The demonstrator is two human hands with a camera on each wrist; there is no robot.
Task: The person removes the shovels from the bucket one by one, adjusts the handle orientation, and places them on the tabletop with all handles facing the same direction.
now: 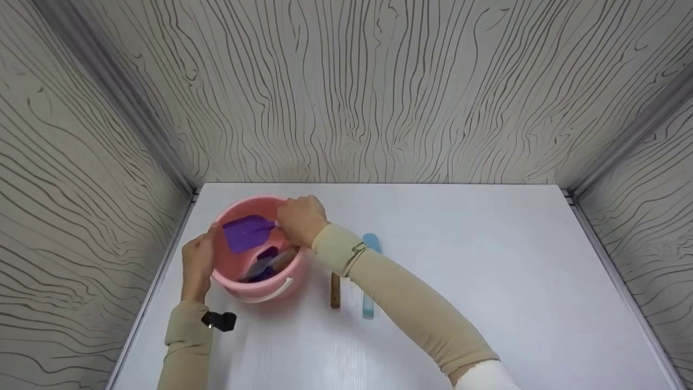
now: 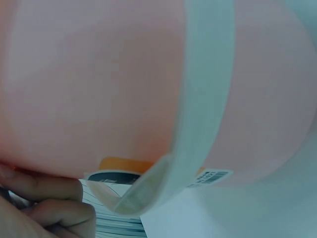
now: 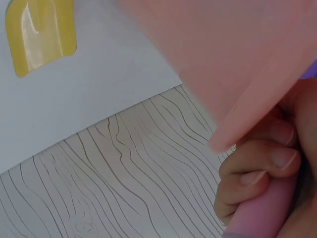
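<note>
The pink bucket [image 1: 254, 271] stands on the white table [image 1: 460, 281] toward its left rear, and the right hand [image 1: 301, 219] reaches over the bucket's far rim, its fingers [image 3: 257, 166] curled tight around the pale handle of a purple spatula [image 1: 247, 233] whose blade lies across the open mouth; the left hand [image 1: 197, 264] rests against the bucket's outer left wall, its fingers [image 2: 47, 196] bent and pressed to the plastic low down near the base, though whether they squeeze or only lean on it I cannot tell; the white bail handle [image 2: 205, 104] hangs down the front of the bucket. Inside, a second purple utensil and a brown-handled tool [image 1: 273, 261] lean against the near wall. To do this step well, I judge that the bracing hand should stay firm, because a light bucket is likely to tip or slide when something long is moved across its rim; the blade should be kept clear of the tools already inside, and the handle steered along the wall rather than dragged over the lip. Just beside the bucket on its right, a wooden stick [image 1: 335, 291] and a light blue spatula [image 1: 369, 276] lie on the table, partly under the right sleeve; a yellow patch [image 3: 40, 32] shows on the white surface in the right wrist view.
</note>
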